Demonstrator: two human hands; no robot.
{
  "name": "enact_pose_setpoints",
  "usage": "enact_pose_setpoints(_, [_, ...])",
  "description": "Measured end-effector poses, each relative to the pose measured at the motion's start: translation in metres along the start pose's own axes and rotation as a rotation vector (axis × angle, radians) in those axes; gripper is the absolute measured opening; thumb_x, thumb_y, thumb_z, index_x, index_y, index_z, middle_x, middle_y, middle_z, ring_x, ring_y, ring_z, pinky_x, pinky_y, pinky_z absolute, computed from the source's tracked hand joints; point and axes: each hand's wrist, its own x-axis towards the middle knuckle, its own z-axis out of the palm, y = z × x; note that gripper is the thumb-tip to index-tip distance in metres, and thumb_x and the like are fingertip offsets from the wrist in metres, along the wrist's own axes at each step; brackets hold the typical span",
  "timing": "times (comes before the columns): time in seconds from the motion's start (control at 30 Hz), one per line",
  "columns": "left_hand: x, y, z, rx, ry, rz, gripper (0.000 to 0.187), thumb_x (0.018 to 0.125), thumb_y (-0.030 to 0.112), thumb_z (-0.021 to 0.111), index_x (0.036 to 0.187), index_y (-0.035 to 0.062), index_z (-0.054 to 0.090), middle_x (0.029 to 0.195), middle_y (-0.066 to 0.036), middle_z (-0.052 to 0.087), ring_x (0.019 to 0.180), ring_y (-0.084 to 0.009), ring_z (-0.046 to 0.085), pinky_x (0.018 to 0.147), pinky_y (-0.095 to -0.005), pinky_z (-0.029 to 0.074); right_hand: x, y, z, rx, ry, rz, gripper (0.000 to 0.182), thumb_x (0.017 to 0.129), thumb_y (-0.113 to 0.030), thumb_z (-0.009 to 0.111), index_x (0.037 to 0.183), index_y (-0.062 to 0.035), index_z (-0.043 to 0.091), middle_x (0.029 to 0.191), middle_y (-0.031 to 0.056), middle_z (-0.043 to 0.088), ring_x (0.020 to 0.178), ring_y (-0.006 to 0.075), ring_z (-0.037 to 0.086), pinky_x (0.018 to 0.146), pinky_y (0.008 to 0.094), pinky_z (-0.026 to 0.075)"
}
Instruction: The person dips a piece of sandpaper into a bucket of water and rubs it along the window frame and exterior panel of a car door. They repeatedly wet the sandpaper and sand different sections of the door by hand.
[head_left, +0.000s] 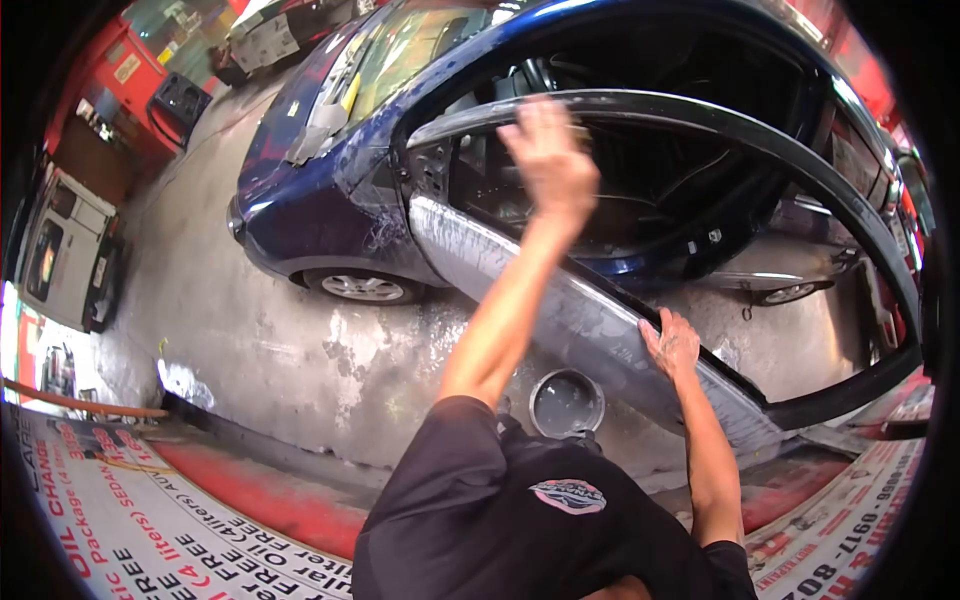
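Observation:
My left hand [552,165] is raised at the front part of the open car door's black window frame [690,108], its fingers stretched upward and smeared by motion. A small tan-brown edge shows beside the fingers, but I cannot make out whether it is something held. Lower down, my right hand [674,343] lies on the top edge of the door panel [590,318], fingers apart and holding nothing. The panel is dull grey with whitish, scuffed patches. A round bucket [567,403] of greyish liquid stands on the floor below the door, close to my body.
Behind the door is a dark blue car [330,210], its front wheel [357,287] to the left. Wet, stained concrete floor [250,345] runs alongside. A white vehicle [68,250] stands at far left. Printed banners [190,520] lie along the bottom, beside a red ledge [250,490].

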Motion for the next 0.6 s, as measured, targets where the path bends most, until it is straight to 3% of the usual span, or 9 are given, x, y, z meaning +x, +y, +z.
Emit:
enact_pose_setpoints(0.07, [-0.011, 0.076, 0.000, -0.248, -0.022, 0.236, 0.068, 0.087, 0.009, 0.060, 0.154, -0.0033, 0.055, 0.166, -0.023, 0.047, 0.159, -0.0369, 0.038, 0.130, -0.0684, 0.010, 0.007, 0.001, -0.002, 0.013, 0.006, -0.013, 0.055, 0.100, -0.056, 0.065, 0.120, -0.0049, 0.070, 0.106, 0.0227, 0.073, 0.100, 0.0421, 0.072, 0.087, 0.0522, 0.058])
enact_pose_setpoints(0.17, [-0.010, 0.058, 0.005, -0.376, -0.036, 0.301, 0.073, 0.081, 0.004, 0.059, 0.154, -0.0013, 0.057, 0.167, -0.021, 0.047, 0.161, -0.0347, 0.036, 0.131, -0.0678, 0.006, -0.003, 0.008, 0.003, 0.005, -0.004, -0.036, 0.055, 0.100, -0.056, 0.064, 0.121, -0.0051, 0.070, 0.107, 0.0227, 0.073, 0.101, 0.0420, 0.072, 0.088, 0.0525, 0.058])
enact_pose_setpoints(0.27, [-0.008, -0.043, 0.012, -0.107, 0.029, 0.067, 0.056, 0.098, 0.005, 0.055, 0.154, -0.0005, 0.057, 0.166, -0.022, 0.048, 0.160, -0.0370, 0.037, 0.129, -0.0683, 0.013, -0.002, 0.003, 0.005, 0.014, 0.027, -0.002, 0.055, 0.101, -0.055, 0.064, 0.123, -0.0053, 0.070, 0.108, 0.0226, 0.073, 0.103, 0.0413, 0.072, 0.089, 0.0529, 0.058])
enact_pose_setpoints(0.3, [-0.005, -0.055, 0.012, -0.176, 0.018, -0.125, 0.054, 0.099, 0.005, 0.053, 0.152, -0.0034, 0.057, 0.165, -0.024, 0.048, 0.159, -0.0373, 0.039, 0.128, -0.0698, 0.015, 0.001, -0.001, -0.002, 0.012, -0.005, 0.008, 0.055, 0.101, -0.055, 0.063, 0.124, -0.0052, 0.069, 0.108, 0.0224, 0.074, 0.103, 0.0411, 0.072, 0.090, 0.0527, 0.057])
enact_pose_setpoints(0.33, [0.001, -0.035, 0.006, -0.117, 0.054, -0.135, 0.054, 0.098, 0.007, 0.054, 0.150, -0.0065, 0.057, 0.164, -0.026, 0.048, 0.158, -0.0405, 0.039, 0.127, -0.0708, 0.016, 0.000, -0.002, -0.006, 0.006, -0.045, 0.014, 0.056, 0.101, -0.055, 0.063, 0.125, -0.0052, 0.069, 0.108, 0.0222, 0.074, 0.103, 0.0409, 0.072, 0.090, 0.0526, 0.057])
enact_pose_setpoints(0.4, [0.007, 0.027, -0.016, -0.104, -0.077, 0.006, 0.059, 0.093, 0.010, 0.057, 0.149, -0.0076, 0.057, 0.164, -0.027, 0.048, 0.157, -0.0440, 0.038, 0.128, -0.0709, 0.013, -0.002, 0.000, -0.001, 0.006, -0.034, 0.014, 0.057, 0.101, -0.056, 0.063, 0.125, -0.0048, 0.069, 0.108, 0.0214, 0.074, 0.103, 0.0405, 0.072, 0.091, 0.0521, 0.057])
enact_pose_setpoints(0.43, [-0.004, 0.058, -0.003, -0.191, 0.008, 0.202, 0.066, 0.086, 0.010, 0.059, 0.149, -0.0074, 0.058, 0.163, -0.026, 0.049, 0.157, -0.0462, 0.038, 0.130, -0.0692, 0.011, 0.002, 0.004, 0.003, 0.009, -0.013, -0.003, 0.057, 0.101, -0.056, 0.063, 0.125, -0.0047, 0.069, 0.107, 0.0212, 0.074, 0.102, 0.0403, 0.072, 0.091, 0.0522, 0.057])
enact_pose_setpoints(0.47, [-0.006, 0.093, 0.004, -0.328, 0.005, 0.233, 0.069, 0.081, 0.008, 0.059, 0.149, -0.0063, 0.059, 0.162, -0.025, 0.052, 0.157, -0.0428, 0.039, 0.131, -0.0680, 0.009, 0.000, 0.005, 0.006, 0.011, -0.002, -0.019, 0.057, 0.101, -0.056, 0.063, 0.125, -0.0046, 0.069, 0.106, 0.0210, 0.074, 0.102, 0.0401, 0.071, 0.091, 0.0522, 0.057])
enact_pose_setpoints(0.6, [0.002, 0.022, -0.006, -0.197, -0.043, 0.288, 0.064, 0.086, 0.005, 0.059, 0.149, -0.0042, 0.059, 0.163, -0.021, 0.052, 0.156, -0.0339, 0.044, 0.131, -0.0671, 0.013, 0.003, 0.005, 0.001, 0.034, 0.018, -0.027, 0.058, 0.101, -0.057, 0.063, 0.125, -0.0045, 0.069, 0.106, 0.0211, 0.074, 0.102, 0.0399, 0.071, 0.091, 0.0521, 0.057])
